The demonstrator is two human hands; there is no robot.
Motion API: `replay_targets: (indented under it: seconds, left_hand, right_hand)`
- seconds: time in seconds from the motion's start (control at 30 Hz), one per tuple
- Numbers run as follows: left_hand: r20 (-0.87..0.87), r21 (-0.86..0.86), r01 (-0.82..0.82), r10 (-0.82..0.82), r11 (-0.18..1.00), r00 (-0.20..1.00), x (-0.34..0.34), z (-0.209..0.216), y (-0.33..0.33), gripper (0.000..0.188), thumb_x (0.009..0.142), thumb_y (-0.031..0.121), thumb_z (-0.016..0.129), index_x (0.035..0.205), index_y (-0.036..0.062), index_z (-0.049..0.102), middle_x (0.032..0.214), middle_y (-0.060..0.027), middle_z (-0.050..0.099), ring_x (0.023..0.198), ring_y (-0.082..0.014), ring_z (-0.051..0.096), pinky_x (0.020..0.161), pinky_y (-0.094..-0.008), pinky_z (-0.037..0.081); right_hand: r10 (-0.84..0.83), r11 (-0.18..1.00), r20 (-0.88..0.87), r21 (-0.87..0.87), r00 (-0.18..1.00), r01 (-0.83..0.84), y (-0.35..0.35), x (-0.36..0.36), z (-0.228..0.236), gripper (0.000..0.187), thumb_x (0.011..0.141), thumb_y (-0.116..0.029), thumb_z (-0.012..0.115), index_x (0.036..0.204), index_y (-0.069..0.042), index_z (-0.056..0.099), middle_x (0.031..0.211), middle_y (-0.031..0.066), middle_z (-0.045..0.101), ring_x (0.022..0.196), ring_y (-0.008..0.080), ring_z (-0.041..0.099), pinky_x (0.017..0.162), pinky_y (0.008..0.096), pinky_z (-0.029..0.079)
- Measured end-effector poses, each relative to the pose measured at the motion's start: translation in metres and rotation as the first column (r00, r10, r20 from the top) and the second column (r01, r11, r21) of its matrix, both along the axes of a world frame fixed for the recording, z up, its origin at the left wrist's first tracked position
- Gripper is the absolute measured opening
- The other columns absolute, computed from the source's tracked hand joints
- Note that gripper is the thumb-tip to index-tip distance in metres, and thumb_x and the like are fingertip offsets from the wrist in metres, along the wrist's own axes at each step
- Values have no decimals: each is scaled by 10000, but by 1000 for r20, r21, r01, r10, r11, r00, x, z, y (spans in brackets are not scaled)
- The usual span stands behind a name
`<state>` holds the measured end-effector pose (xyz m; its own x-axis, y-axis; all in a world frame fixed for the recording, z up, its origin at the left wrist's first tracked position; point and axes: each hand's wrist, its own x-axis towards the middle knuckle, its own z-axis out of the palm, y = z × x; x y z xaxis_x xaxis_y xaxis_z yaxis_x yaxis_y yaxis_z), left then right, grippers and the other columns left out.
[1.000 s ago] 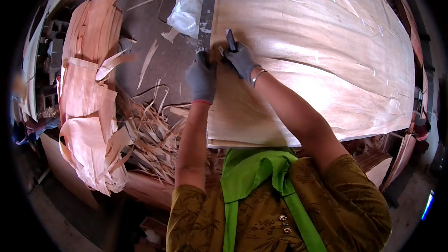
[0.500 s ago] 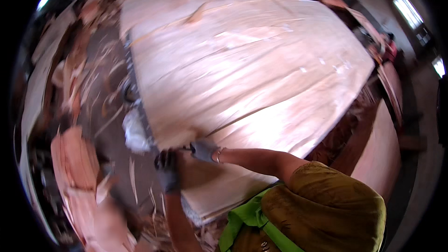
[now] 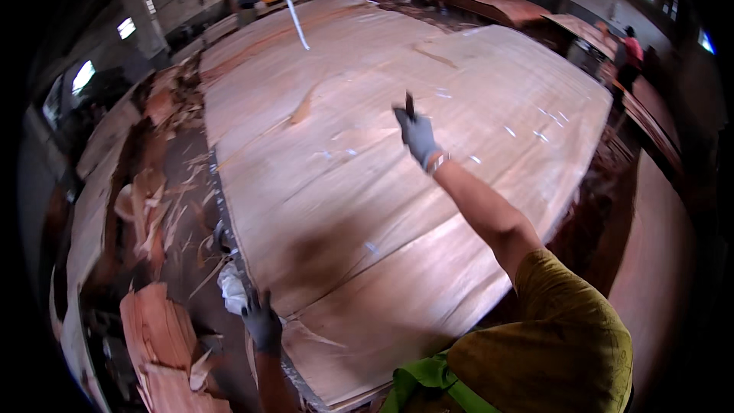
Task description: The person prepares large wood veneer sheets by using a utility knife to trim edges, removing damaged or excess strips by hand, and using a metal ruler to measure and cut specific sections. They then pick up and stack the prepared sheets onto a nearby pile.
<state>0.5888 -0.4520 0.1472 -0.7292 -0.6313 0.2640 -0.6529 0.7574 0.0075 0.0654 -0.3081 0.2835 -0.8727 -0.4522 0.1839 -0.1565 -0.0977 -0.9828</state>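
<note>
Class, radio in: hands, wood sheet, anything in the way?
Left grip open at edge of wood sheet; right grip closed on dark tool, over sheet. Sheet wrinkled. Tan strip on top, maybe loose.

A wide, pale wood veneer sheet (image 3: pixel 382 160) lies before the person (image 3: pixel 547 329). Just beside its left edge rests a crumpled white plastic bag (image 3: pixel 232 288); farther left and nearer, a long, reddish veneer stack (image 3: pixel 157 329). A broad brown wooden panel (image 3: pixel 659 260) is at right.

From here I cannot identify the slim, dark, blurred object (image 3: pixel 410 104) in the grey-gloved right hand (image 3: pixel 418 138); the lower edge crops the bright-green cloth apron (image 3: pixel 430 375).
</note>
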Motion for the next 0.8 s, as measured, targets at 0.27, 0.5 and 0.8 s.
replay_targets:
  seconds: [0.27,0.5,0.8]
  left_hand:
    - [-420,-23,126,-124,992,899,-158,160,95,472,810,68,552,1278,53,492,1310,-189,472,1219,-398,417,1027,-475,308]
    - [-323,-5,0,-2,1000,946,-177,206,175,363,813,63,563,1176,50,569,1301,-167,494,1230,-382,421,1011,-467,330]
    - [-532,75,111,-55,991,845,-281,248,179,313,827,-55,521,1133,-36,583,1264,-170,541,1155,-290,536,975,-352,400]
  right_hand:
    - [158,973,-394,-92,905,-210,-155,-76,150,465,847,-288,617,1172,39,556,1092,265,608,1024,369,590,856,374,452]
    - [172,912,-549,-225,818,-343,-192,-107,203,361,847,-249,653,1090,11,594,783,56,615,658,123,531,580,304,443]
    - [505,745,-210,-384,837,-546,-101,-81,199,138,852,-159,623,887,-26,637,672,13,576,591,109,505,568,286,434]
